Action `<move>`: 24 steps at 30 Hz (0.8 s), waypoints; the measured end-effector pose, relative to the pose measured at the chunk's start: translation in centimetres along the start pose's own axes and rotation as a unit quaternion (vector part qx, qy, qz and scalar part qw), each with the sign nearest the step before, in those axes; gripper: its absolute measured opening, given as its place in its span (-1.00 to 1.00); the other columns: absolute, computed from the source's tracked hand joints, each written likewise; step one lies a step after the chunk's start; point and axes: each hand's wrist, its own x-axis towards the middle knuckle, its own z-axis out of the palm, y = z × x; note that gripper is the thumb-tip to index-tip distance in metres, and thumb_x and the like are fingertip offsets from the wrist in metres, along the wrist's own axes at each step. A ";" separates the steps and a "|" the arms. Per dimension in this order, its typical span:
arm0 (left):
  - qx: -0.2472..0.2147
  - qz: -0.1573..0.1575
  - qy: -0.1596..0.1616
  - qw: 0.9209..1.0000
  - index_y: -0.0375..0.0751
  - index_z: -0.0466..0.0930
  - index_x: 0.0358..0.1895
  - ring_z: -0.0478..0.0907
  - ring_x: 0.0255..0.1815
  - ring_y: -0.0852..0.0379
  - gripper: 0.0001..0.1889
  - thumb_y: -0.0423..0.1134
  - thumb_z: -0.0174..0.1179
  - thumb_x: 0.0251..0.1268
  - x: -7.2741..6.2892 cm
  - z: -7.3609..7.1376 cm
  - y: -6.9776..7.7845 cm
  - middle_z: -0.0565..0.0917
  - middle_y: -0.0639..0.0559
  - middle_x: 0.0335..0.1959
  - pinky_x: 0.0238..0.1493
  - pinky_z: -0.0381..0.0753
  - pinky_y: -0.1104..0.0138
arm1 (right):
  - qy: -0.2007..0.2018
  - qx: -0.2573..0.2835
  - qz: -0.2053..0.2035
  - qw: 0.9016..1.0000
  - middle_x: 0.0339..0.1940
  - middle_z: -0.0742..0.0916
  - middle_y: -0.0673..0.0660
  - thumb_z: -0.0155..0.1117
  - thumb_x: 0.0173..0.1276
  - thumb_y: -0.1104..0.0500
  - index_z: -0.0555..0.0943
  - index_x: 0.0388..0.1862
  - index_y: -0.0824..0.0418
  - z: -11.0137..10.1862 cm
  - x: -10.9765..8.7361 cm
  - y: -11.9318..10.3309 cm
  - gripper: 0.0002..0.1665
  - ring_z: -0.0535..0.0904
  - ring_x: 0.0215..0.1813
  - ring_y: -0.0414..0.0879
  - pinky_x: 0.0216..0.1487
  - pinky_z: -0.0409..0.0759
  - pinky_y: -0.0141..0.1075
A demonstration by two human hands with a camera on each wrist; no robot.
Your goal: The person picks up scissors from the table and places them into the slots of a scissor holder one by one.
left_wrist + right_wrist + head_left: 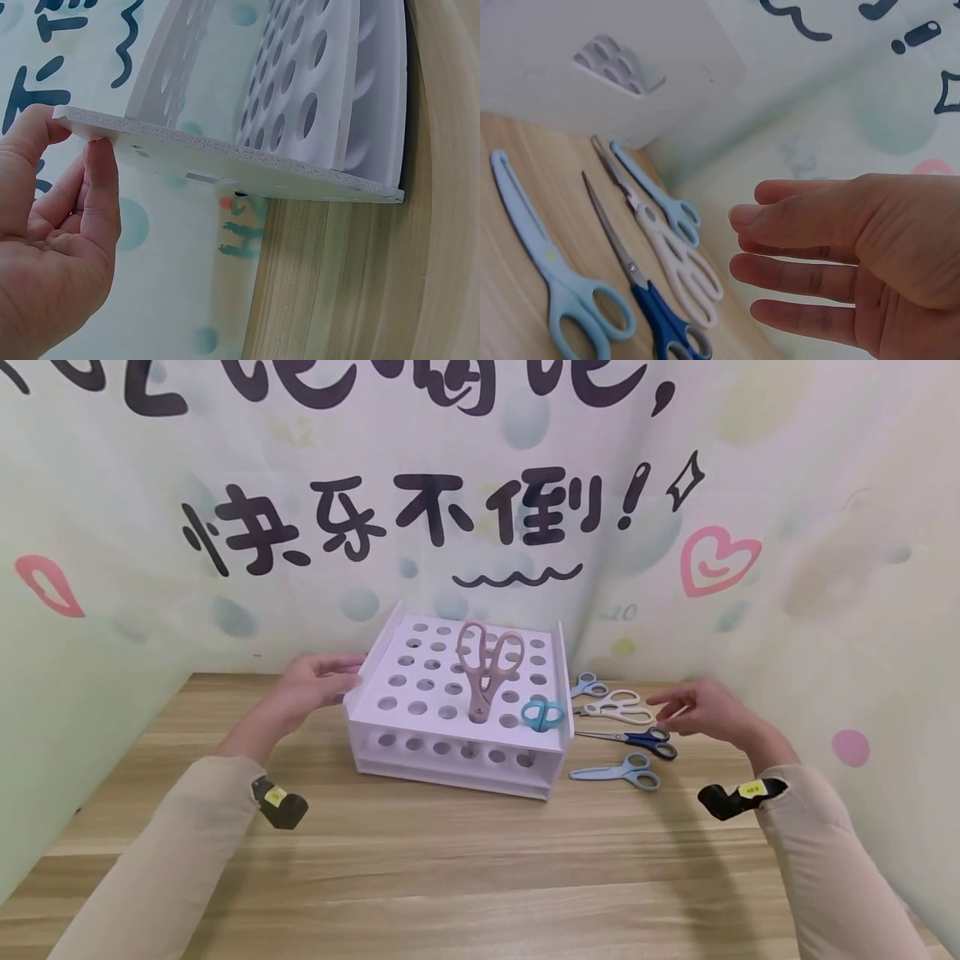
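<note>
A white rack with round holes (442, 727) holds taupe scissors (480, 681) with handles upward and small teal scissors (543, 716). My left hand (311, 685) touches the outside of the rack's left side panel (247, 169), thumb and fingertips near its upper corner. To the right of the rack, my right hand (705, 708) hovers beside the white-handled scissors (621, 707), holding nothing. In the right wrist view its fingers (795, 277) are extended and apart from the scissors. Dark blue scissors (660, 315) lie nearby.
Light blue scissors (626, 772) lie nearest the front of the group, and smaller blue scissors (588, 685) lie at the back by the rack. A printed curtain (337, 585) rises behind the wooden table (450, 868). Each sleeve carries a black wrist camera (281, 806).
</note>
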 end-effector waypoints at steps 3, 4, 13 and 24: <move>0.002 0.002 -0.001 1.000 -0.37 0.26 0.29 0.53 -0.16 0.24 -0.47 -0.31 0.11 0.27 0.1 0.1 0.0 0.36 -0.31 0.22 -0.06 0.57 0.37 | -0.006 0.004 0.007 1.000 -0.27 0.69 0.29 0.29 0.16 0.33 0.47 0.09 0.48 0.4 -0.4 1.1 -0.50 0.63 -0.27 -0.05 -0.31 0.65 -0.29; 0.002 0.003 0.000 1.000 -0.37 0.26 0.29 0.53 -0.16 0.24 -0.47 -0.31 0.11 0.27 0.1 0.1 0.0 0.36 -0.32 0.22 -0.07 0.57 0.38 | -0.007 0.006 0.010 1.000 -0.28 0.69 0.29 0.29 0.16 0.33 0.47 0.09 0.48 0.6 -0.5 1.4 -0.50 0.63 -0.27 -0.04 -0.30 0.64 -0.28; 0.007 0.010 0.003 1.000 -0.40 0.27 0.27 0.53 -0.17 0.24 -0.48 -0.32 0.11 0.27 0.1 0.2 0.1 0.37 -0.32 0.20 -0.08 0.58 0.38 | -0.015 0.031 0.026 0.999 -0.26 0.68 0.31 0.30 0.14 0.34 0.45 0.04 0.58 3.0 -1.4 4.3 -0.49 0.58 -0.30 -0.22 -0.29 0.62 -0.36; 0.000 0.007 0.006 1.000 -0.41 0.27 0.27 0.53 -0.21 0.31 -0.48 -0.32 0.11 0.27 0.0 0.1 0.1 0.37 -0.33 0.20 -0.10 0.58 0.40 | 0.032 0.000 0.038 0.999 -0.28 0.70 0.18 0.35 0.15 0.18 0.53 0.00 0.49 5.2 -2.7 5.7 -0.48 0.56 -0.26 -0.21 -0.28 0.56 -0.44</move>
